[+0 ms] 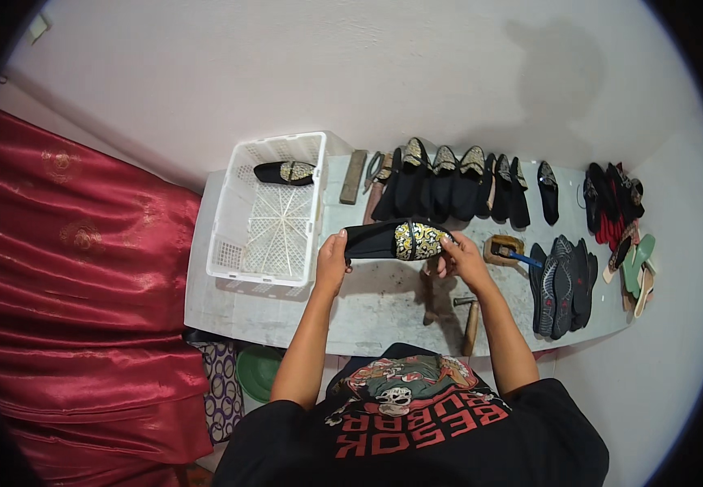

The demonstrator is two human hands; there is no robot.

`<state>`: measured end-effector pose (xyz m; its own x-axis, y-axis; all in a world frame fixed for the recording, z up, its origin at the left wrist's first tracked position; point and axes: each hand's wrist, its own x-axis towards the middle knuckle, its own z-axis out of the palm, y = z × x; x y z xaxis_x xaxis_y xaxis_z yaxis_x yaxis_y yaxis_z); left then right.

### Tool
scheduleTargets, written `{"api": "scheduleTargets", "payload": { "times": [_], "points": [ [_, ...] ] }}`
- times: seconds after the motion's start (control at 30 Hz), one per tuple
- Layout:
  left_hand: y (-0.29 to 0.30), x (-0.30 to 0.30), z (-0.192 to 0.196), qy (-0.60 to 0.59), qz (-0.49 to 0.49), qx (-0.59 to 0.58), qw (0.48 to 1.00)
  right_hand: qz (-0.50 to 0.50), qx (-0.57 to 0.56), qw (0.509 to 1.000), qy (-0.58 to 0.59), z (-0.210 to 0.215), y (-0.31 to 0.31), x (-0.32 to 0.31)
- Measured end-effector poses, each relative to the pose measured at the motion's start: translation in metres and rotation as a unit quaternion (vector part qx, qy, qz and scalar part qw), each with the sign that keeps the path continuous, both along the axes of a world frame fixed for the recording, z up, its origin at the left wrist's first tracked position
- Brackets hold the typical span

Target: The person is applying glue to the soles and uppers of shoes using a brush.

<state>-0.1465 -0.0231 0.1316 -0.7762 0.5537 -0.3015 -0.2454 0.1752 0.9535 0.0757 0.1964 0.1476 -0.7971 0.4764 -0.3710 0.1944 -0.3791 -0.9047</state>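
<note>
Above the table I hold a black slip-on shoe (376, 240) sideways, its gold-patterned toe pointing right. My left hand (332, 261) is closed on the heel end. At the toe, my right hand (460, 260) grips the patterned front between thumb and fingers. A white plastic basket (214, 235) stands to the left, with another black shoe (286, 173) of the same pattern lying at its far side. Just below my right hand, a hammer (470, 325) rests on the table.
Several black shoes (440, 187) stand in a row along the wall. To the right are dark soles (562, 286), a small container with a blue-handled brush (522, 257), and a pile of green and beige pieces (638, 268). A wooden block (353, 177) lies beside the basket; a red curtain (75, 308) hangs left.
</note>
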Motion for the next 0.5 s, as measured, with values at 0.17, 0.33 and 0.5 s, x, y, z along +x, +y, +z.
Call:
{"api": "scheduleTargets", "payload": {
  "times": [0.17,0.33,0.5],
  "points": [
    [-0.038,-0.064,0.003,0.029,0.017,-0.012,0.999,0.034,-0.01,0.999,0.025,-0.009,-0.036,-0.066],
    [-0.08,-0.147,0.008,-0.006,0.059,0.034,0.998,0.055,-0.001,0.998,0.042,0.0,-0.076,-0.155],
    [-0.109,-0.243,-0.01,-0.125,0.14,0.075,0.979,0.077,-0.088,0.993,0.035,-0.004,-0.11,-0.255]
  ]
}}
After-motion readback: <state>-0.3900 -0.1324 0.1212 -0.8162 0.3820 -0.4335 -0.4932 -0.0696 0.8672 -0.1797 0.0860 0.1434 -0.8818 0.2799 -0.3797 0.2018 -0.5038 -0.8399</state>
